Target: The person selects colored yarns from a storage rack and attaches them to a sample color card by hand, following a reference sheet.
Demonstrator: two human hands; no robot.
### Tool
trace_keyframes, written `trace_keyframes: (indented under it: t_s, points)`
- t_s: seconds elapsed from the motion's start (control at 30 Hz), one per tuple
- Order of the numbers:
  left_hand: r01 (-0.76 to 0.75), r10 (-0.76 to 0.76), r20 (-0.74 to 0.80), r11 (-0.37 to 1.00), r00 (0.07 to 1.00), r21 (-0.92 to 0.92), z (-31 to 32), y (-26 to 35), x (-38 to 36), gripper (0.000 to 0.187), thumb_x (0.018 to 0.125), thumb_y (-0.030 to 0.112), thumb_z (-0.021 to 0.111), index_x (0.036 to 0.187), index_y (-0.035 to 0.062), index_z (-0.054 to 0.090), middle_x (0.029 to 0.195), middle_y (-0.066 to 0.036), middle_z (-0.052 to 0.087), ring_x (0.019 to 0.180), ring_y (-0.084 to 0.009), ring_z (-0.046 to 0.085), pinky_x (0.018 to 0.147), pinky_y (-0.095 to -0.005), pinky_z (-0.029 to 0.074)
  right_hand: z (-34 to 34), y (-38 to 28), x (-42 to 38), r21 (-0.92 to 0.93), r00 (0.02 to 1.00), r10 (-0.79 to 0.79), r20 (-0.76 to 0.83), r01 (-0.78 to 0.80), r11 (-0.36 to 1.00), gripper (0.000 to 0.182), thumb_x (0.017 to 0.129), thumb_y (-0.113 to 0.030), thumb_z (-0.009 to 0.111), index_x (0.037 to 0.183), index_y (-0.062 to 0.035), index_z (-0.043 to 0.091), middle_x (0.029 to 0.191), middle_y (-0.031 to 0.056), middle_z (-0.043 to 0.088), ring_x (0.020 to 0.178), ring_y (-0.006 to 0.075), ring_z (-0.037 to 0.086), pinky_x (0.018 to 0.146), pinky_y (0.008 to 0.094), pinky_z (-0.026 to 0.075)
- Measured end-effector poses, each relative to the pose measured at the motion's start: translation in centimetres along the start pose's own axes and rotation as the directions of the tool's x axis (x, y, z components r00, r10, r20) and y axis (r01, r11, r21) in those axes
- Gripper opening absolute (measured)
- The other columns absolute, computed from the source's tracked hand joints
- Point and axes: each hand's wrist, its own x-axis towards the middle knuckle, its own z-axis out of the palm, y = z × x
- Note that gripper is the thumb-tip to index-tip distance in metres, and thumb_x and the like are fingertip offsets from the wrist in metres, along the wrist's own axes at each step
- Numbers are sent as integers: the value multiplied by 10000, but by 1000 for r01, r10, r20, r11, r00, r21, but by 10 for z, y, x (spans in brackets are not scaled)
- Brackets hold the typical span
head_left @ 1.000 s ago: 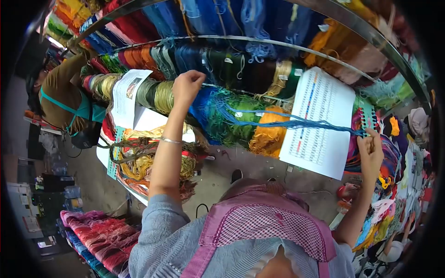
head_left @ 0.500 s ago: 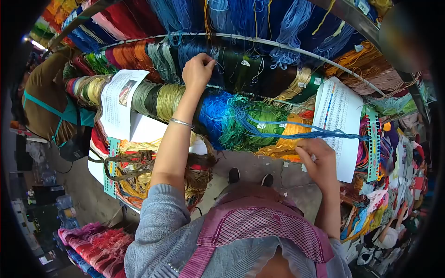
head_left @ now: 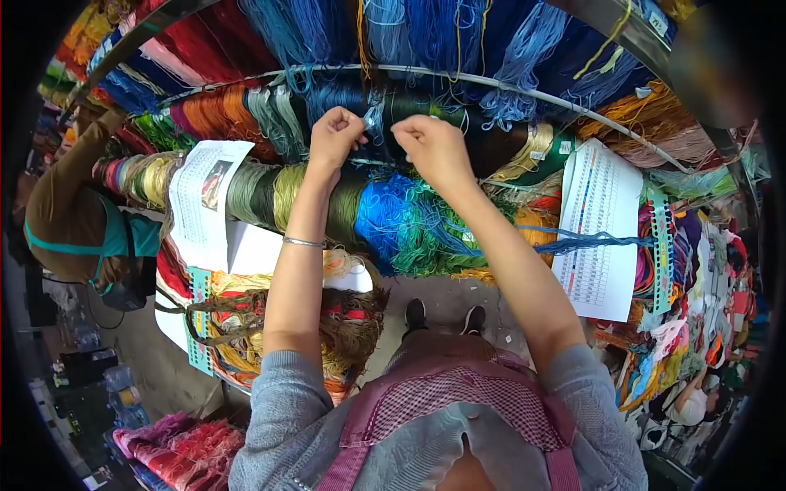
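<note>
My left hand point(head_left: 334, 141) is closed, fingertips together, in front of a hank of dark blue thread point(head_left: 332, 96) on the rack. A small pale tag point(head_left: 374, 117) shows just past its fingertips. Facing it, a short gap away, my right hand point(head_left: 434, 151) is also closed in a pinch. Whatever either holds is too fine to make out. Below the hands lie bundles of bright blue thread point(head_left: 385, 214) and green thread point(head_left: 426, 241). A loose blue strand point(head_left: 589, 242) runs right across a printed chart point(head_left: 602, 278).
A curved metal rail point(head_left: 524, 90) carries many hanging hanks. Another printed sheet point(head_left: 196, 188) lies on the left bundles, above a punched teal card point(head_left: 199, 327) with threads. A person in a brown sleeve point(head_left: 61, 184) is at the left. Reddish yarn point(head_left: 184, 446) lies lower left.
My right hand has moved up and left from beside the orange thread and chart to near my left hand. My left hand has shifted slightly left and down.
</note>
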Motion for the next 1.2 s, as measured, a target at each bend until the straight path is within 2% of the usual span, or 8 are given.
trace_keyframes:
  t_s: [0.23,0.53,0.63,0.7,0.8,0.87,1.03,1.2]
  points:
    - [-2,3,6,997,1000,-73,-3,-7,1,83,833,92,643,805,56,573,725,6,608,614,-71,573,551,-194,400,40,13,25,-178,992,34,-122,-55,982,168,796,-171,703,869,-19,705,751,109,708,642,154,679,605,273,520]
    - [-40,39,-21,995,999,-88,1,-12,2,80,810,58,645,801,46,566,743,-1,614,610,-59,560,533,-190,394,26,27,7,675,979,178,103,-200,711,107,903,-90,613,929,14,616,944,99,670,835,152,652,774,256,511]
    - [-154,148,-80,985,986,-76,5,-15,4,81,795,32,638,848,21,578,791,-12,603,638,-52,537,545,-188,391,18,22,5,702,941,241,237,-338,627,104,915,-82,595,951,15,585,984,125,660,868,171,652,818,286,519]
    - [-358,394,-156,909,906,214,10,-1,-2,108,781,-1,621,888,10,607,817,-16,580,654,-54,509,559,-190,382,20,25,5,690,939,253,232,-342,638,97,908,-83,602,931,10,597,984,113,659,854,161,648,809,282,515]
    - [-587,562,175,751,809,302,15,6,-6,205,772,-20,571,951,18,665,818,-25,560,631,-78,485,578,-215,389,22,30,6,483,965,228,130,-263,835,81,874,-70,615,858,9,612,958,106,659,801,165,648,736,274,522]
    - [-492,441,221,803,870,336,15,5,-9,259,767,-14,564,1001,20,669,842,-32,575,647,-85,494,598,-221,405,23,26,3,153,995,54,-84,-41,987,75,808,-40,638,773,22,614,900,107,643,721,199,642,639,276,527]
    - [-314,299,133,943,945,112,12,-6,-1,243,780,14,577,1004,22,672,883,-52,621,719,-101,542,665,-226,438,22,15,-4,146,969,-128,-209,161,976,45,829,15,602,810,43,573,908,125,633,725,201,640,628,296,539]
    - [-400,251,334,754,908,521,14,-12,2,241,891,240,572,1010,67,689,951,-96,657,881,-263,639,752,-317,489,5,15,-8,736,928,251,277,-372,566,50,932,-59,508,922,-16,531,857,94,624,729,131,590,658,240,471]
